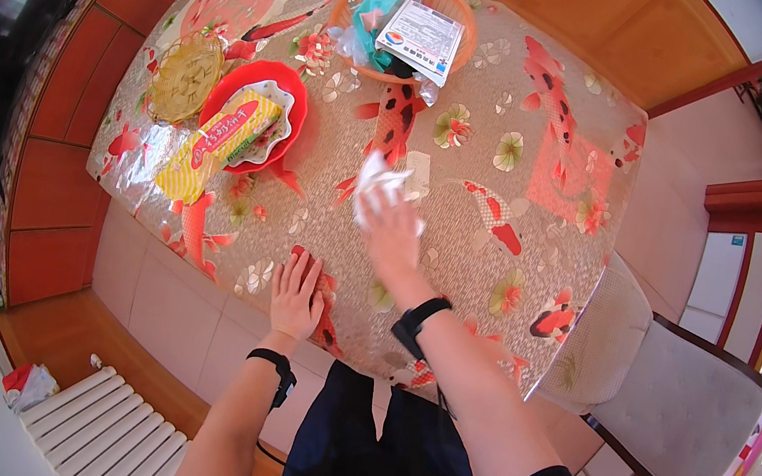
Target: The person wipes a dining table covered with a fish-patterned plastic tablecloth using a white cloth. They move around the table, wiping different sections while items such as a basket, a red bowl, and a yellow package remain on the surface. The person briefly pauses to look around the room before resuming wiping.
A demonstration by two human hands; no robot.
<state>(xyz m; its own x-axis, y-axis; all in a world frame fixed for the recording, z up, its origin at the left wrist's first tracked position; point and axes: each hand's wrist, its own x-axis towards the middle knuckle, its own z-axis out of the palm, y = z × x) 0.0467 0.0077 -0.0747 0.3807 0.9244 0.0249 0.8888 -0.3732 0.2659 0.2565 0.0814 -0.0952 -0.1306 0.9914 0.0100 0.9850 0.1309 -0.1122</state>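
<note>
A crumpled white tissue (376,181) is under the fingers of my right hand (392,240), pressed to the koi-patterned plastic tablecloth (454,249) near the table's middle. My left hand (297,296) rests palm down by the near edge, fingers slightly apart, with nothing in it. Both wrists wear black bands. To the left, a red scalloped plate (258,71) holds a white wavy-rimmed dish (287,111). A yellow striped biscuit packet (220,145) lies across them and hangs over the plate's near side. Beside the plate is a round woven wicker tray (187,79).
At the table's far side stands an orange plastic basket (468,35) with a flat printed packet (422,35) and plastic bags inside. A grey upholstered chair (682,413) is at the right edge. Wooden cabinets (59,194) line the left, and a white radiator (105,419) is lower left.
</note>
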